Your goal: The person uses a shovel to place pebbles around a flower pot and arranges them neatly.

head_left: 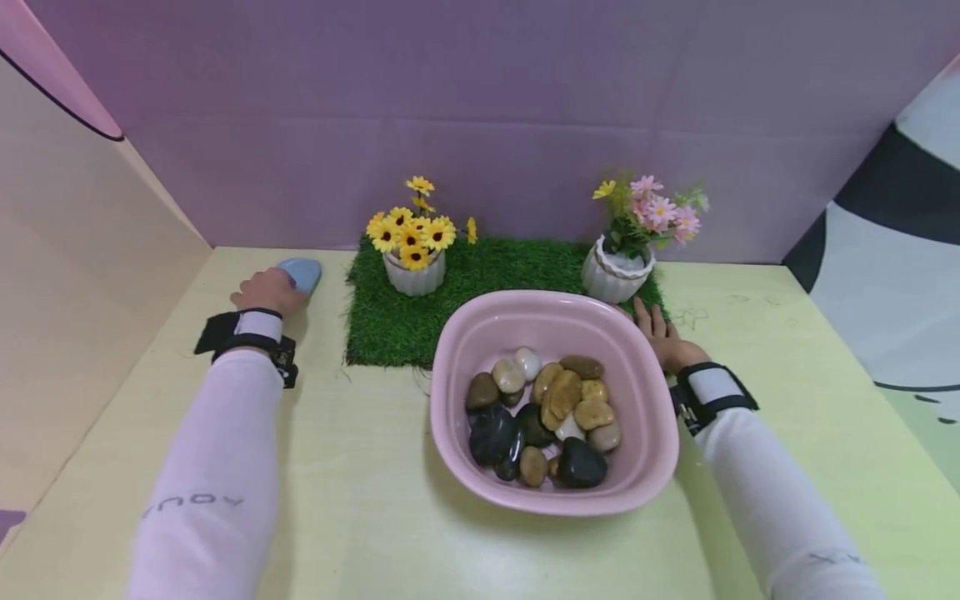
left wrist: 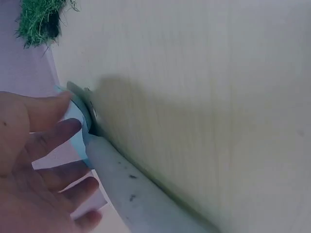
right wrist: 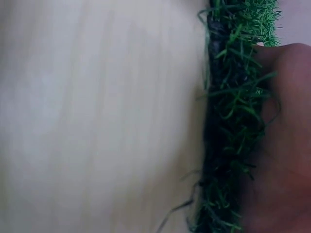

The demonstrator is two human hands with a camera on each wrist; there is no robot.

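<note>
My left hand (head_left: 268,290) lies at the far left of the table on a light blue tool (head_left: 302,272). In the left wrist view the thumb and straight fingers (left wrist: 58,133) touch the tool's blue part (left wrist: 77,126), and its white handle (left wrist: 131,194) runs beside them, not enclosed. My right hand (head_left: 660,333) rests open by the right rim of a pink bowl (head_left: 465,333) holding several smooth stones (head_left: 540,417). Its fingers (right wrist: 286,136) lie on the edge of a green grass mat (right wrist: 233,121).
The grass mat (head_left: 390,325) sits at the back middle, carrying a white pot of yellow flowers (head_left: 414,250) and a white pot of pink flowers (head_left: 618,267). Purple walls close in the back and the sides. The pale table top (head_left: 360,500) stretches toward me.
</note>
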